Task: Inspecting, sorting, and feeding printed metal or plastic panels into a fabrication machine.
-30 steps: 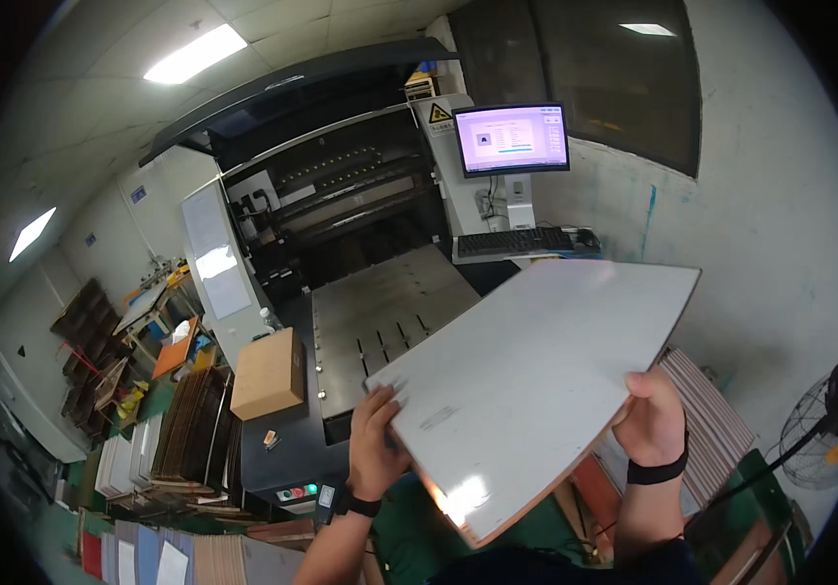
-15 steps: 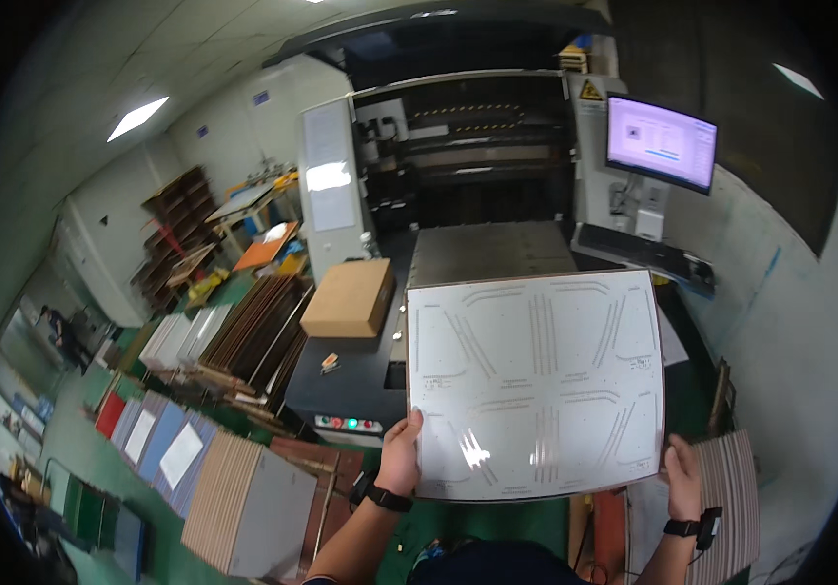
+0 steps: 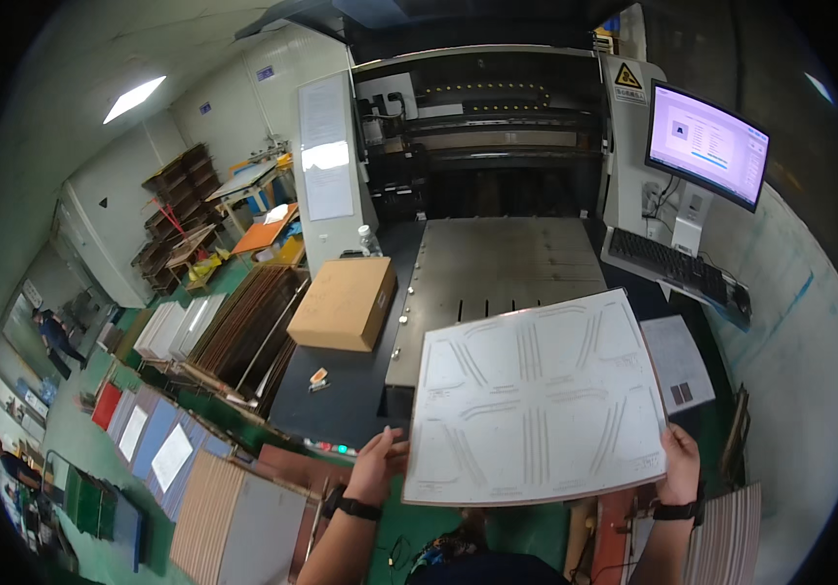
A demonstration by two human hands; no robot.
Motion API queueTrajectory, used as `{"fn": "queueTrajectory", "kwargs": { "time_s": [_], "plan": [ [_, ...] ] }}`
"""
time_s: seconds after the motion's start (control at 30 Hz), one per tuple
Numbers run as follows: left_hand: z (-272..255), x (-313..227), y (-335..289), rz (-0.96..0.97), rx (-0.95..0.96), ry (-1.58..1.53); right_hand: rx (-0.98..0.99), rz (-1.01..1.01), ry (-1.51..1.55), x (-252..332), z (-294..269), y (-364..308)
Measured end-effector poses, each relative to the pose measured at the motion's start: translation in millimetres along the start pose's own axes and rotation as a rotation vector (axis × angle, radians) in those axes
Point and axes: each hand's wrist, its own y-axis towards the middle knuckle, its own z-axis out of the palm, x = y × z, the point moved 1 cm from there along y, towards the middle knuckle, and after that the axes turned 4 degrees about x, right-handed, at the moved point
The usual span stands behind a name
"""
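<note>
A worker's left hand (image 3: pixel 377 466) and right hand (image 3: pixel 682 465) pinch the near corners of a white scored die-cut sheet (image 3: pixel 539 400), held flat just in front of the cutting machine's metal feed table (image 3: pixel 506 268). A cardboard box (image 3: pixel 344 302) sits left of that table. Keeping both grips level and the sheet square to the table should prevent sagging or skew.
</note>
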Motion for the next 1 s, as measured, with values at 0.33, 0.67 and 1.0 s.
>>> {"fn": "queueTrajectory", "kwargs": {
  "time_s": [0.33, 0.67, 1.0],
  "plan": [
    [-125.3, -5.6, 68.4, -0.071, -0.616, 1.883, -0.071, 0.012, -0.103, -18.3, 87.8, 223.3],
    [-120.8, 4.5, 83.3, -0.258, -0.719, 1.781, -0.030, 0.425, 0.136, -156.1, 138.1, 449.7],
    [-98.4, -19.0, 85.6, -0.353, -0.697, 1.781, 0.051, 0.029, -0.979, -267.4, 152.0, 477.9]
  ]
}}
